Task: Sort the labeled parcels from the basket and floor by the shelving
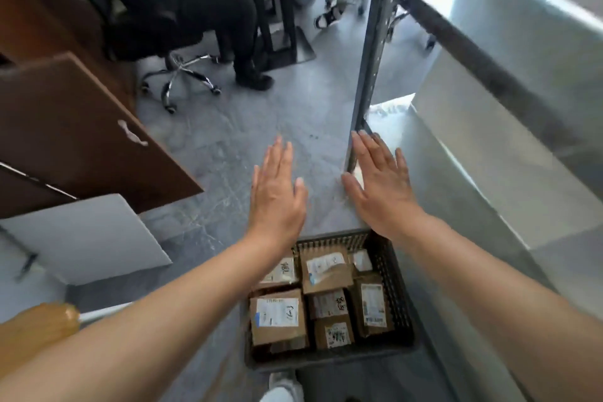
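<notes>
Left grip (277, 192), right grip (381, 186) flat, beyond basket (402, 303) of parcels (279, 320).

This looks like an office that doubles as a parcel room. A grey steel shelving upright (375, 42) with punched holes rises from the grey stone-patterned floor (228, 153). Near its foot sits a dark plastic basket (396, 290) packed with cardboard parcels (277, 320) bearing printed labels. Left of the upright stand a brown wooden cabinet (81, 147) and a chrome-based swivel chair (182, 75) with a person seated.
</notes>
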{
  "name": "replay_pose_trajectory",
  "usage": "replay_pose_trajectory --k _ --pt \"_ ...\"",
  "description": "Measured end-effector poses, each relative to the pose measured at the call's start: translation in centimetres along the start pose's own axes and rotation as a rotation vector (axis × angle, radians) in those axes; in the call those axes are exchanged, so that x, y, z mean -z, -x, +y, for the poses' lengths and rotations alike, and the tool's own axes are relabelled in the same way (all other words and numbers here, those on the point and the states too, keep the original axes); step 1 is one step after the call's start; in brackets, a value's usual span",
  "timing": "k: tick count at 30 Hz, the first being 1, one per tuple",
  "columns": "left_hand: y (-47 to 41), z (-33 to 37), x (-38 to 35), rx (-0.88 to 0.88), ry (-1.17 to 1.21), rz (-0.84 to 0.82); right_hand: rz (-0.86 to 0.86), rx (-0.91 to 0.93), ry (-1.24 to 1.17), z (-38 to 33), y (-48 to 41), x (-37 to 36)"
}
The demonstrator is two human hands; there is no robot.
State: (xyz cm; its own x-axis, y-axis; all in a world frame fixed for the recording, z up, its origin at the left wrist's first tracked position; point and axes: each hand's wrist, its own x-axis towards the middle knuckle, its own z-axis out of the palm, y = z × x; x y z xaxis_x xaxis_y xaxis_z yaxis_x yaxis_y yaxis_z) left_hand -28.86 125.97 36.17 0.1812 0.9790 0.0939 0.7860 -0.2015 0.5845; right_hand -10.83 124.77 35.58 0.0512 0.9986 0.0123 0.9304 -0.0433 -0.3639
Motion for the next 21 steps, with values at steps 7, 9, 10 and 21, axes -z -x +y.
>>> replay_pose_trajectory --k 7,9,10,21 --pt "-1.0 12.4 20.2 -0.247 -0.145 0.313 0.374 0.183 0.074 -8.2 2.9 23.3" --pt "-1.5 15.8 25.6 -0.295 -0.143 0.41 0.45 0.251 0.113 -10.4 4.3 28.8" --pt "-1.6 17.3 27.9 -0.316 -0.145 0.454 0.493 0.265 0.14 -11.4 4.9 31.3" --pt "-1.4 25.6 42.2 -0.619 -0.246 0.548 0.777 0.154 0.234 -20.1 7.5 46.9"
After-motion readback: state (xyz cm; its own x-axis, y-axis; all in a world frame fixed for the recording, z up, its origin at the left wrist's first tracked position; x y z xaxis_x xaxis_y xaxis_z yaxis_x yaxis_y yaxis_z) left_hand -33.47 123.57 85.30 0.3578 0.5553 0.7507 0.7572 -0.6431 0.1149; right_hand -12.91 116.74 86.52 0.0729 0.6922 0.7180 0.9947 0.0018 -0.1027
